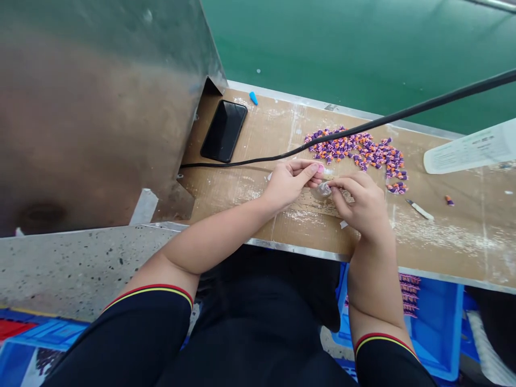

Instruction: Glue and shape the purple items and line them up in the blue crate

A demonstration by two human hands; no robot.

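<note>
Black sleeves with red-and-yellow trim (133, 322) nearest; above the worktop (463, 242), small clear glass vial (323, 189) lies roughly sideways between the hands, clamped in the right grip (358, 207), nearer it than the left grip (288, 183), whose fingers sit together just beside it

Workshop, small-parts bench work. Landmark: long workbench topped with scuffed tan cardboard (455, 242). On it: heap of small purple-and-orange parts (355, 150), white-handled craft knife (419, 209). Beside it: galvanized sheet-metal panel (92, 118). Below it: blue plastic crate (439, 328). Beyond it: green-painted floor (363, 48).
</note>
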